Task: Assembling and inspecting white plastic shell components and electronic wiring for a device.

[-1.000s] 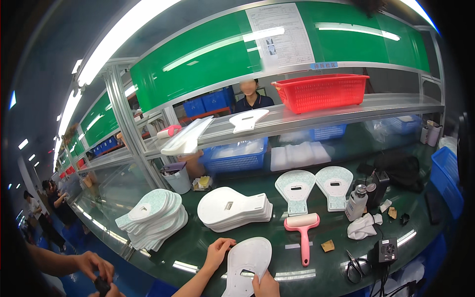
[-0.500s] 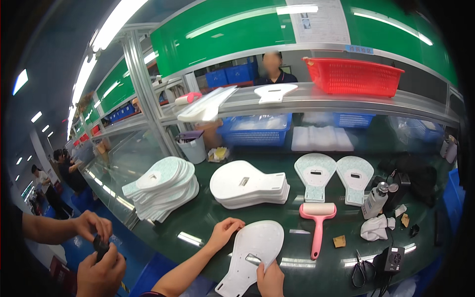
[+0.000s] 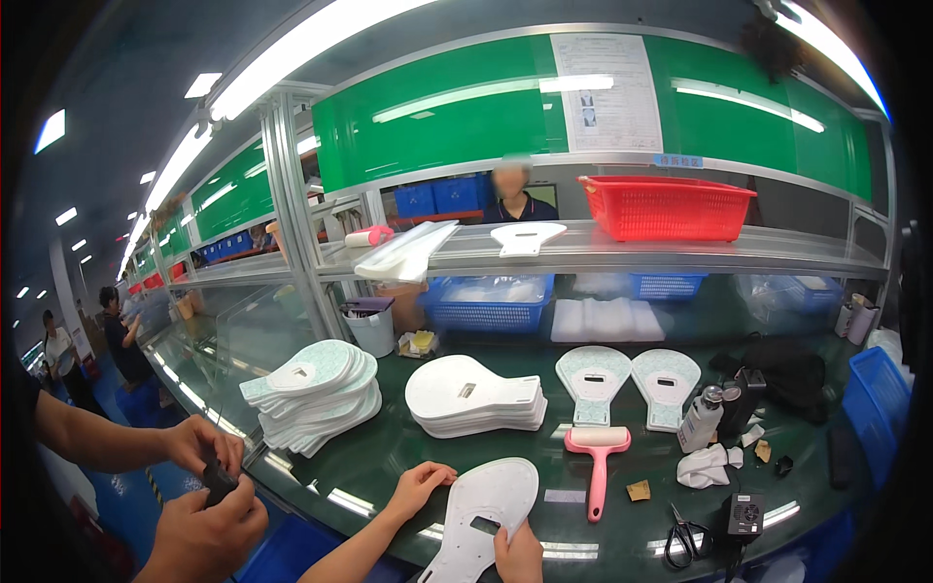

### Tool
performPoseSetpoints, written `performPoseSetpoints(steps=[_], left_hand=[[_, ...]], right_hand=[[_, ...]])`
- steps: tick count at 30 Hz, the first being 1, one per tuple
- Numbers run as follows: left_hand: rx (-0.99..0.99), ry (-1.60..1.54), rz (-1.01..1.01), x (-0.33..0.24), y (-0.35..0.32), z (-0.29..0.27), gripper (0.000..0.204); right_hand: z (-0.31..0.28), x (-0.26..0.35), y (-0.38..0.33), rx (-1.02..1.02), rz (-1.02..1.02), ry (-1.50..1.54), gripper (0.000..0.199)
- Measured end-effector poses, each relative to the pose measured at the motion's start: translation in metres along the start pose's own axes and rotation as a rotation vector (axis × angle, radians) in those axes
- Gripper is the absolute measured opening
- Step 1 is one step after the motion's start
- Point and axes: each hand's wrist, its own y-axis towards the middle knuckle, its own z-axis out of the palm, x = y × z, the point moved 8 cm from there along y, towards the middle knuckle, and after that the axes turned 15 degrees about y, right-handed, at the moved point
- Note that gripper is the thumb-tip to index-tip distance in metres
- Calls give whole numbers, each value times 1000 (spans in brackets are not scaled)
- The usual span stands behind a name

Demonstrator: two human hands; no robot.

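A white paddle-shaped panel (image 3: 491, 496) with a rectangular slot lies tilted before me, its round end away from me and its narrow end toward the lower edge. My right hand (image 3: 520, 556) grips its right side, thumb on the face beside the slot. At the upper left rim of the panel, my left hand (image 3: 425, 484) has its fingers curled, with the tips drawn together; what they pinch, if anything, is too small to tell. A stack of white panels (image 3: 471, 391) lies beyond my hands, and another stack with pale green patterned faces (image 3: 311, 389) stands to the left.
Two patterned panels (image 3: 594, 379) lie ahead, behind a pink-handled roller (image 3: 597, 471). Black-handled scissors (image 3: 685, 540), a white cloth (image 3: 702, 467) and a small black fan box (image 3: 743, 515) lie right. A co-worker's hands (image 3: 209, 496) hold a small black object at left. A red basket (image 3: 671, 209) sits on the shelf.
My view has tilted up, so the bench and stacks appear lower. Both my hands stay at the panel, in nearly the same places on it. The co-worker's hands remain around the black object.
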Motion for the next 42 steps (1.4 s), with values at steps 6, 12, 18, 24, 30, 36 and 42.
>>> performPoseSetpoints(steps=[6, 12, 18, 24, 30, 36, 42], left_hand=[[-78, -36, -13, 4, -2, -8, 18], [-344, 86, -8, 24, -20, -75, 16], [-298, 263, -11, 9, -9, -62, 17], [-303, 273, -47, 20, -9, -63, 18], [-318, 222, -36, 24, -15, -63, 17], [-310, 284, -18, 26, -16, -64, 12], [-308, 393, 134, 6, -18, -61, 26]], right_hand=[[-6, -3, -3, -42, -9, -19, 30], [0, 8, 1, 47, 55, 16, 37], [-5, 11, 9, 34, 99, 84, 34], [-5, 13, 8, 105, 119, 44, 35], [-5, 13, 4, 92, 104, 43, 35], [-4, 10, 3, 76, 83, 19, 35], [-1, 10, 4, 76, 96, -17, 37]])
